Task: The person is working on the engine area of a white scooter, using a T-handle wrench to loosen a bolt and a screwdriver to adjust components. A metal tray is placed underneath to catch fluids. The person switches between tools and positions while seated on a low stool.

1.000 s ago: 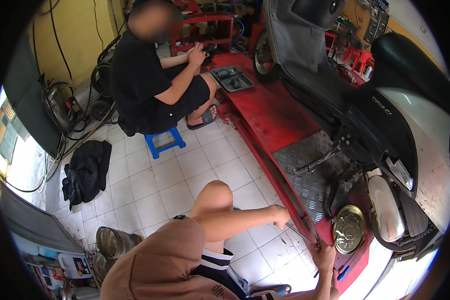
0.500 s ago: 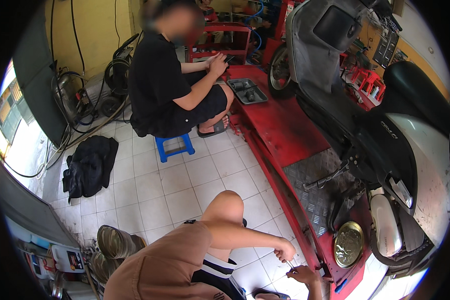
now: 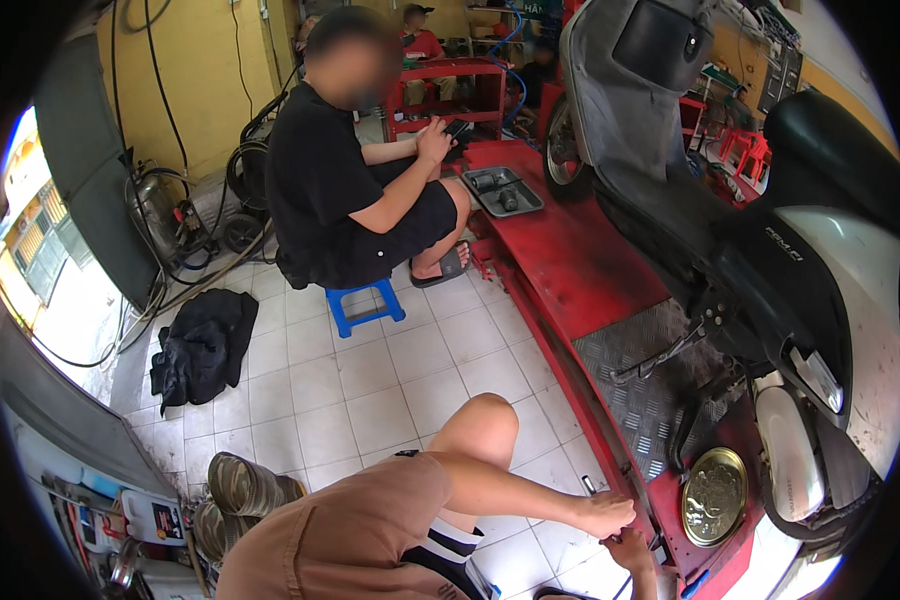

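My left hand (image 3: pixel 607 514) is closed, reaching low beside the red lift platform's edge. My right hand (image 3: pixel 630 551) sits just below it, fingers curled in and nearly touching the left one. A slim metal tool (image 3: pixel 589 485) with a silver end shows past my left wrist; the rest of it is hidden by my hands, so its exact kind is unclear. What the right fingers hold, if anything, is hidden too. To the right of both hands, a round gold-coloured tray (image 3: pixel 715 497) lies on the red platform (image 3: pixel 610 260).
A scooter (image 3: pixel 770 270) stands on the platform. A grey tray (image 3: pixel 485 184) with dark parts lies farther up. A person (image 3: pixel 350 200) sits on a blue stool (image 3: pixel 363 308), holding a dark object. Black cloth (image 3: pixel 202 345) lies on the tiles; a blue-handled tool (image 3: pixel 697 582) rests near the platform's corner.
My hands have come closer together and shifted toward the platform edge. The thin metal piece between them earlier is now covered, and a silver end shows beyond my left wrist. The view shifted slightly.
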Demonstrator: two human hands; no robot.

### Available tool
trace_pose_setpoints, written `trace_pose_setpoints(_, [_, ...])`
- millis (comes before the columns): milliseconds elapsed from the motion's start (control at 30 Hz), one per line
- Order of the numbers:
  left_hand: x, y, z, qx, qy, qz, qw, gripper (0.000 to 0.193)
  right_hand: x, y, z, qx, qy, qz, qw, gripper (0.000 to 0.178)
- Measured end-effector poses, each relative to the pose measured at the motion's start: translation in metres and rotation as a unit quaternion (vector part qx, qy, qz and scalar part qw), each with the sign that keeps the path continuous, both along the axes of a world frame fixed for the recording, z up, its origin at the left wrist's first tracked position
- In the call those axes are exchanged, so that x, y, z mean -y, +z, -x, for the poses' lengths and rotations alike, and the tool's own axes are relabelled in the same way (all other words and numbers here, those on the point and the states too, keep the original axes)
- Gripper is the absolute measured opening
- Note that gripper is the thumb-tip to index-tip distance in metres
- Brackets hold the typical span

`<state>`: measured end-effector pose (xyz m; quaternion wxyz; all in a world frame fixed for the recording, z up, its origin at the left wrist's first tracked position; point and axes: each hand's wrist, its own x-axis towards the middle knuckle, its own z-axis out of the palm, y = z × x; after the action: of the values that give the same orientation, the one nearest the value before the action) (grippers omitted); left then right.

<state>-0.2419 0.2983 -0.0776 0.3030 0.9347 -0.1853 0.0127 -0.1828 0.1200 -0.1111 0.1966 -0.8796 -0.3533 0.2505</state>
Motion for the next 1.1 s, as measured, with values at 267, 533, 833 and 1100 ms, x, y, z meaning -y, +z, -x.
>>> trace_pose_setpoints(267, [-0.026, -0.013, -0.012, -0.156, -0.123, -0.001, 0.980, 0.021, 0.006, 0.002, -0.004, -0.317, 0.021, 0.142, 0.938, 0.033])
trace_pose_setpoints(533, [-0.039, -0.017, -0.022, -0.178, -0.068, 0.039, 0.981, 0.027, 0.022, 0.038, -0.018, 0.054, 0.011, 0.017, 0.998, 0.025])
trace_pose_setpoints(833, [-0.033, 0.039, 0.006, 0.009, 0.092, 0.187, 0.978, 0.012, 0.016, 0.079, -0.005, 0.277, -0.132, -0.064, 0.950, 0.016])
trace_pose_setpoints(1100, [-0.025, 0.040, 0.016, 0.096, 0.066, 0.133, 0.984, 0.015, 0.021, 0.093, -0.003, 0.235, -0.147, -0.103, 0.955, 0.017])
